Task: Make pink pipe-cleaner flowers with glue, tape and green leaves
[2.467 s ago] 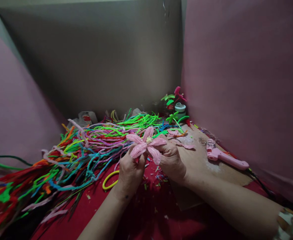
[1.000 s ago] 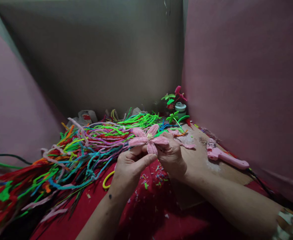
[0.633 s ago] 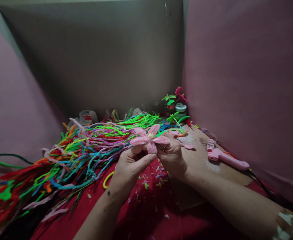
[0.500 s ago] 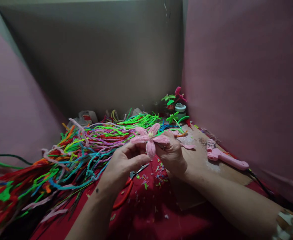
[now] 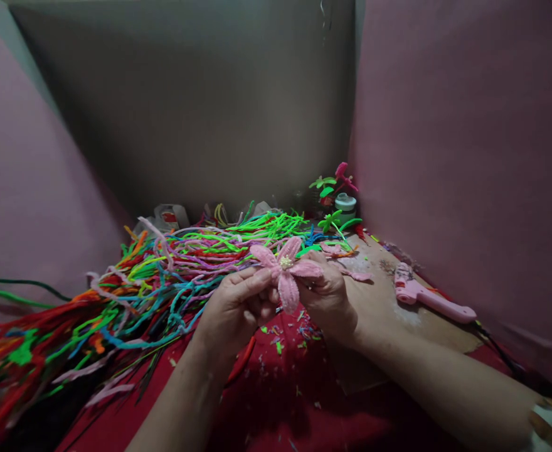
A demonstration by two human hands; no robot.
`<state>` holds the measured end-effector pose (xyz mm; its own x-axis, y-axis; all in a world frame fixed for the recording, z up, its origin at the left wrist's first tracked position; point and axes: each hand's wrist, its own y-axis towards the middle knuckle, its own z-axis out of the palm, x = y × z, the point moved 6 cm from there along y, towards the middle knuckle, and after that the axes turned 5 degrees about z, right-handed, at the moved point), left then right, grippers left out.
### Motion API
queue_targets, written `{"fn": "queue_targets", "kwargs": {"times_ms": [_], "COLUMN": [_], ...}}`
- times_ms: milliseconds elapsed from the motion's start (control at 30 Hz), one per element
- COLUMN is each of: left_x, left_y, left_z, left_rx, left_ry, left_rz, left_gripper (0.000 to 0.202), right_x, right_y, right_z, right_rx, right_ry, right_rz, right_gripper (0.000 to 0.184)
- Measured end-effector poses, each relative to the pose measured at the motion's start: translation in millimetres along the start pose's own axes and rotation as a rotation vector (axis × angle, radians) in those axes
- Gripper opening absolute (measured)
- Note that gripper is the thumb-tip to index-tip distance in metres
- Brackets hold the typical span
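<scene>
My right hand [image 5: 331, 300] is closed on the underside of a pink pipe-cleaner flower [image 5: 285, 271] with a pale yellow centre, held above the red cloth [image 5: 276, 402]. At the flower's left side, my left hand [image 5: 236, 311] has its fingers curled and its thumb pointing at the petals. Scissors with red handles [image 5: 242, 366] run under this hand, and their metal tip shows just below the flower. The flower's stem is hidden by my fingers.
A big tangle of coloured pipe cleaners [image 5: 163, 276] covers the left and back. A pink glue gun [image 5: 426, 295] lies on a wooden board [image 5: 389, 320] at right. A small jar [image 5: 345, 204] and finished flowers [image 5: 332, 182] stand in the back corner. Walls close in on three sides.
My left hand let go of the flower, dropped to the cloth and came back up with the red-handled scissors. The right hand kept hold of the flower, and a lower petal now hangs down.
</scene>
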<state>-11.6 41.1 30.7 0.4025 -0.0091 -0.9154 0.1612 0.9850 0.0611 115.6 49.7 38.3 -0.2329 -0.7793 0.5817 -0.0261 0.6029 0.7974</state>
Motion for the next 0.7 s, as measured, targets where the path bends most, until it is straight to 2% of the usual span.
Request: {"fn": "queue_targets", "kwargs": {"times_ms": [200, 400, 567, 700], "left_x": [7.4, 1.5, -14.1, -19.8], "left_y": [0.0, -2.4, 0.5, 3.5], "left_z": [2.2, 1.2, -6.5, -12.4], "left_rx": [0.119, 0.082, 0.082, 0.000], "left_ry": [-0.139, -0.060, 0.114, 0.064], "left_rz": [-0.061, -0.068, 0.064, 0.135], "left_gripper": [0.015, 0.015, 0.028, 0.026], "right_x": [3.2, 4.3, 6.6, 10.4], "right_y": [-1.5, 1.1, 2.2, 1.3], "right_z": [0.5, -2.4, -1.9, 0.0], "right_rx": [0.025, 0.012, 0.021, 0.053], "right_ry": [0.042, 0.067, 0.041, 0.003], "right_rz": [-0.005, 0.002, -0.051, -0.097], "right_gripper": [0.031, 0.031, 0.032, 0.035]}}
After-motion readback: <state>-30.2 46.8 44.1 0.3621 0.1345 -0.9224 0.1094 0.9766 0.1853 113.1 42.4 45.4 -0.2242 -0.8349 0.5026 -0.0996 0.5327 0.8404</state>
